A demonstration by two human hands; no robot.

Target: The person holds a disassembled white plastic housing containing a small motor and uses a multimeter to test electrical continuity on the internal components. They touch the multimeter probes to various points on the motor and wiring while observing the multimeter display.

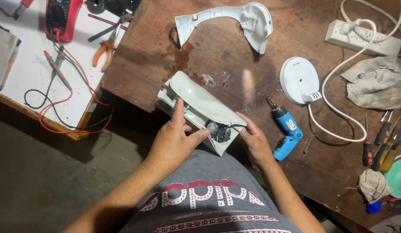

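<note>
Left hand [174, 140] and right hand [252, 140] both closed on the white plastic housing [196, 103], held in air just off the counter [226, 73] edge, thumb near its dark inner part [220, 133]. Risk of slipping and falling to the floor, since nothing underneath. Near the housing, a blue electric screwdriver [286, 131] could get knocked.

On the brown counter [235, 64] lie a curved white plastic cover [248, 19], a round white base [298, 80] with its cord, a blue electric screwdriver [286, 131], a power strip [364, 39], a grey rag [375, 82] and several screwdrivers [381, 142]. On the white board [32, 73] to the left sit a red multimeter [62, 17] and orange pliers [104, 51].
</note>
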